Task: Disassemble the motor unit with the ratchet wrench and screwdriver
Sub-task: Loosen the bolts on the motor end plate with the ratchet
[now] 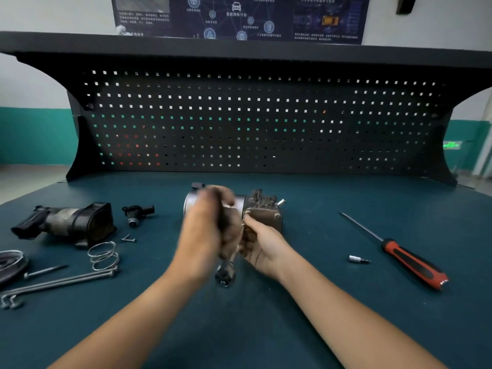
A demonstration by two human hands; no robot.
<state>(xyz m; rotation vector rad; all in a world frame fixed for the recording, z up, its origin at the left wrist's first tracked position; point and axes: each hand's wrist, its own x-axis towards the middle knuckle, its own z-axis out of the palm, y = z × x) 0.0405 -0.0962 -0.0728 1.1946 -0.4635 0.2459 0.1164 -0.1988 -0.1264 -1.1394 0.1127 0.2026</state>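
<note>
The motor unit (262, 209) lies at the middle of the bench, a silver cylinder on the left joined to a brown metal block on the right. My left hand (205, 230), blurred by motion, grips the dark handle of the ratchet wrench; the wrench's chrome head (224, 275) points toward me, below the hands. My right hand (262, 246) holds the near side of the brown block, fingers curled against it. A screwdriver (399, 253) with a red and black handle lies apart at the right.
At left lie a removed black housing (66, 222), a small black fitting (137, 212), a wire spring (104, 255), long bolts (58, 282), a small screw (128, 238) and a dark ring (10, 262). A socket bit (358, 259) lies near the screwdriver. A pegboard (253, 121) backs the bench.
</note>
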